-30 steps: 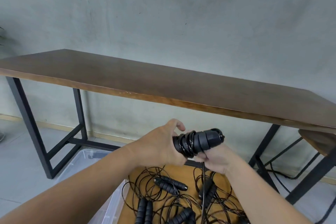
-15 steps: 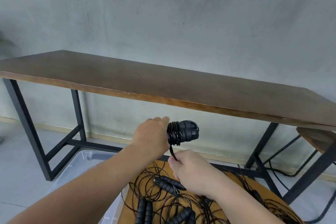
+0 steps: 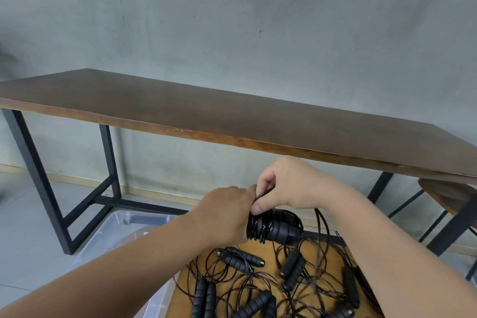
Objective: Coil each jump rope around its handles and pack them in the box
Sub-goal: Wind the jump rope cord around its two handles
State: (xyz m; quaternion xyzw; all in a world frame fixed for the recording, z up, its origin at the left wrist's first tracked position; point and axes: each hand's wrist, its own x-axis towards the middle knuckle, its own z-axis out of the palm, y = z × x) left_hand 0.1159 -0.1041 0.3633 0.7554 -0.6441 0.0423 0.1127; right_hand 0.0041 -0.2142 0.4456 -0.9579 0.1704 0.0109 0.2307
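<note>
Centre frame: left hand (image 3: 227, 214) gripped the handles (image 3: 280, 232); right hand (image 3: 284, 188) pinched the cord (image 3: 321, 235). Cord looked springy, light; best pinched close to the coil.

My left hand (image 3: 227, 214) covers the near ends of the handles (image 3: 280, 231) I'm holding, so I can't tell how many are in the bundle. My right hand (image 3: 289, 186) hides where the cord (image 3: 321, 235) meets the coil. At six o'clock the frame cuts off the loose ropes (image 3: 247, 292) and their board (image 3: 268, 253). At eight o'clock my arm hides most of the clear box (image 3: 113, 230).
</note>
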